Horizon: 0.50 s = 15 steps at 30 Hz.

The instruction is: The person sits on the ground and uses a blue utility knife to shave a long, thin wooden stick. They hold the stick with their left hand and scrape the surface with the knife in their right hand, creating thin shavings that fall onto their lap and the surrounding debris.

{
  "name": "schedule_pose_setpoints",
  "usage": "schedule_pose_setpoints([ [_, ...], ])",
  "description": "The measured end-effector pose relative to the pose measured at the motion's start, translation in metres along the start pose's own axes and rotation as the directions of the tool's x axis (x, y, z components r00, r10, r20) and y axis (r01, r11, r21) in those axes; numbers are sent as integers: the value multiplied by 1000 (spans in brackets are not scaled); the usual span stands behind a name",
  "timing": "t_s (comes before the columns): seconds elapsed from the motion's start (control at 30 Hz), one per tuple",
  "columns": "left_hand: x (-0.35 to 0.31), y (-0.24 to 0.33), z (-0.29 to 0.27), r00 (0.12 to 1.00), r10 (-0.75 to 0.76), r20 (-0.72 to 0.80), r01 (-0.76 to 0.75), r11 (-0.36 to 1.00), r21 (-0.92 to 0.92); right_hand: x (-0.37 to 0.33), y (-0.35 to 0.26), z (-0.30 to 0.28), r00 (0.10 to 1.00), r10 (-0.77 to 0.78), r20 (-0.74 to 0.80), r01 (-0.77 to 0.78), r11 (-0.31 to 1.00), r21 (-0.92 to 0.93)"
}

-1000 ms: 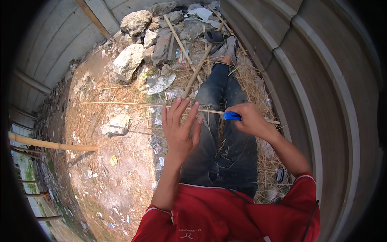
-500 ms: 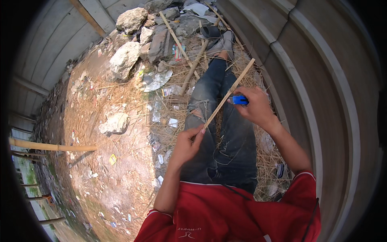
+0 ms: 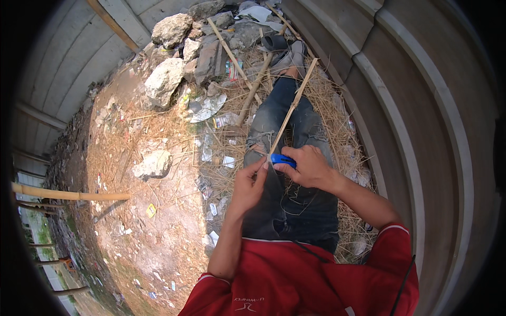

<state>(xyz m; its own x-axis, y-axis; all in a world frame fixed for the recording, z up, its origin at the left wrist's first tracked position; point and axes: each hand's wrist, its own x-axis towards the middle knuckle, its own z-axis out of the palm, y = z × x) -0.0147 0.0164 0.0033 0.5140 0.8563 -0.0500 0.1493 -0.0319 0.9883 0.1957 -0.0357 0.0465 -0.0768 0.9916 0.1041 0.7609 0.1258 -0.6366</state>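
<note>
I sit on the ground with my legs in dark jeans stretched out ahead. My left hand (image 3: pixel 249 184) pinches the near end of a thin pale bamboo strip (image 3: pixel 291 108), which runs away from me over my knees toward my shoes. My right hand (image 3: pixel 307 167) is closed around a small blue-handled knife (image 3: pixel 282 159), held against the strip's near end right beside my left fingertips. Both hands meet above my lap.
Dry straw (image 3: pixel 327 105) lies under and around my legs. Grey rocks (image 3: pixel 163 81) and litter sit ahead to the left, with loose bamboo sticks (image 3: pixel 232 52) among them. A thick bamboo pole (image 3: pixel 68 195) lies at the left. A curved concrete wall (image 3: pixel 416 131) rises on the right.
The strip has swung from lying crosswise to pointing away along my legs. My left hand, open a second ago, has taken its near end, and both hands have come together over my lap.
</note>
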Motion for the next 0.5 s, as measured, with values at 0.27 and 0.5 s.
schedule_pose_setpoints([
  [0.27, -14, -6, 5, 999, 48, -17, -45, 993, 113, 27, 39, -36, 971, 187, -152, -180, 982, 57],
  [0.5, -16, -7, 0, 987, -133, 86, 143, 982, -120, 9, 20, -4, 997, 80, -13, -80, 995, -55],
])
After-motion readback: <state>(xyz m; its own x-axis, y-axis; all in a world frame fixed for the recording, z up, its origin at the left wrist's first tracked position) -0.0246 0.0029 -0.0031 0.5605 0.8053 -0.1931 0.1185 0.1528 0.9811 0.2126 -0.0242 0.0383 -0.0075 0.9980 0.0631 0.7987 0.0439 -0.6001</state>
